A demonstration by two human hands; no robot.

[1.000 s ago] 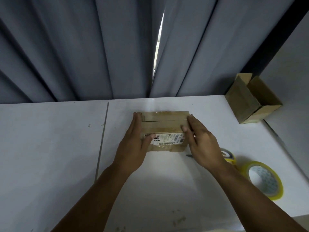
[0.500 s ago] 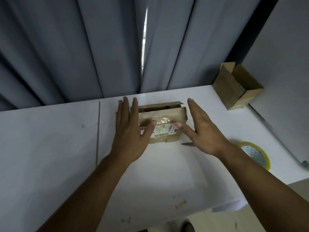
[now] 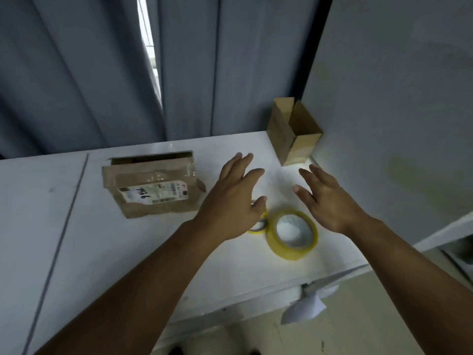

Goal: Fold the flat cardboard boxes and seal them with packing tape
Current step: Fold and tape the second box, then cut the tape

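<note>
Left hand [image 3: 230, 201]: bare, centre of frame.
Right hand [image 3: 330, 201]: bare, right of centre, thumbnail in view.
Left forearm [image 3: 143, 285]: bare from wrist to lower-left edge.
Right forearm [image 3: 414, 265]: bare from wrist to lower-right edge.

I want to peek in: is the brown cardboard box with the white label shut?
Not shut: the labelled brown cardboard box has a top flap lifted.
</note>
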